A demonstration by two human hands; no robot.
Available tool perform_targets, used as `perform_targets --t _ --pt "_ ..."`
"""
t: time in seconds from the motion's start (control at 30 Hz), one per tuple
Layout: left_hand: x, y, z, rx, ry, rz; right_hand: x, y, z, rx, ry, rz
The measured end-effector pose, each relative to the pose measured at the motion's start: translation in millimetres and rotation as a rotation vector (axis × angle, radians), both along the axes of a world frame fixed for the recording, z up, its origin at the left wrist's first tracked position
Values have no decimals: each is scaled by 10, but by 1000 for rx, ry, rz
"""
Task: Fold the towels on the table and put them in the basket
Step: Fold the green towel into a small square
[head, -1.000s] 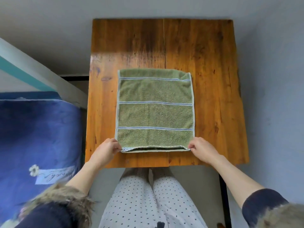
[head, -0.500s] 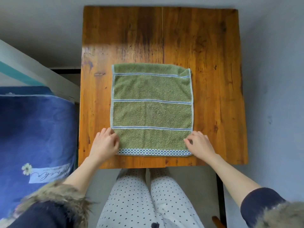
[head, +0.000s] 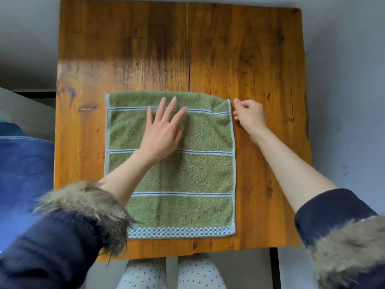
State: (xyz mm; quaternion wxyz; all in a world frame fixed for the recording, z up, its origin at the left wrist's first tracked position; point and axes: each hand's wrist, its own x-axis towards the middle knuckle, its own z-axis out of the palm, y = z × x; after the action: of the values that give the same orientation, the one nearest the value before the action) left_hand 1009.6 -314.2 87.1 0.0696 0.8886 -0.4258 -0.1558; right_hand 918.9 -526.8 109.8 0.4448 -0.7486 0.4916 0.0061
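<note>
The left forearm and its blurred fur cuff [head: 87,213] cover the near left corner of the green towel [head: 187,174], and the left hand [head: 162,132] hides the cloth under its palm. The right hand [head: 249,116] sits at the towel's far right corner; whether its curled fingers actually pinch the edge cannot be told. Both dark sleeves are cut off by the bottom edge, as are the dotted trousers [head: 170,274] between the arms.
</note>
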Motion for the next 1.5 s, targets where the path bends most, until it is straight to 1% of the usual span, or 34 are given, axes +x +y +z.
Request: perform_targets --t 0.17,0.23,0.33,0.4,0.5,0.57,0.63,0.67,0.7,0.73,0.77,0.8,0.83,0.87,0.9,0.93,0.97,1.0,1.07,1.17,1.27,1.33,1.4,1.5 --pt "86 -166 -218 77 -32 -31 240 -86 -122 96 82 -71" --pt "81 -164 -263 95 -51 -32 286 -82 -100 128 132 -44" --pt "86 -165 -275 109 -60 -27 316 -98 -50 116 156 -51" --pt "91 -166 -272 105 -59 -25 303 -129 8 149 86 -183" --pt "83 -163 -294 94 -78 -24 192 -150 79 372 -37 -474" --pt "71 -162 -308 87 -97 -24 110 -150 87 434 -67 -541" --pt "67 -167 -315 95 -100 -20 85 -147 81 404 -84 -532" --pt "65 -167 -313 97 -100 -18 92 -143 62 349 -89 -504" --pt "62 -170 -306 94 -100 -15 100 -131 39 248 -91 -455" --pt "62 -169 -296 89 -101 -13 98 -107 6 81 -90 -369" --pt "60 -167 -287 84 -103 -12 88 -63 -11 -141 -85 -236" --pt "56 -164 -281 78 -108 -14 66 7 -21 -370 -99 -55" --pt "43 -161 -272 69 -117 -18 37 102 -44 -547 -129 153" --pt "23 -160 -264 57 -131 -21 4 207 -86 -650 -151 356" --pt "-3 -155 -256 43 -145 -22 -27 303 -152 -698 -152 541" --pt "-33 -142 -255 29 -153 -19 -66 386 -222 -705 -125 689" --pt "-53 -119 -259 20 -159 -14 -103 438 -284 -694 -61 787" --pt "-57 -80 -271 19 -164 -7 -134 442 -350 -674 24 831" --pt "-19 44 -308 43 -177 14 -175 323 -461 -634 163 813" --pt "55 246 -360 81 -201 27 -221 133 -547 -657 245 806" --pt "70 365 -367 103 -207 34 -222 127 -548 -671 278 832" --pt "21 470 -344 114 -195 51 -247 189 -507 -670 273 799" --pt "-100 641 -326 122 -168 84 -343 316 -433 -647 249 770" --pt "-404 950 -285 121 -113 143 -653 695 -357 -612 187 784"
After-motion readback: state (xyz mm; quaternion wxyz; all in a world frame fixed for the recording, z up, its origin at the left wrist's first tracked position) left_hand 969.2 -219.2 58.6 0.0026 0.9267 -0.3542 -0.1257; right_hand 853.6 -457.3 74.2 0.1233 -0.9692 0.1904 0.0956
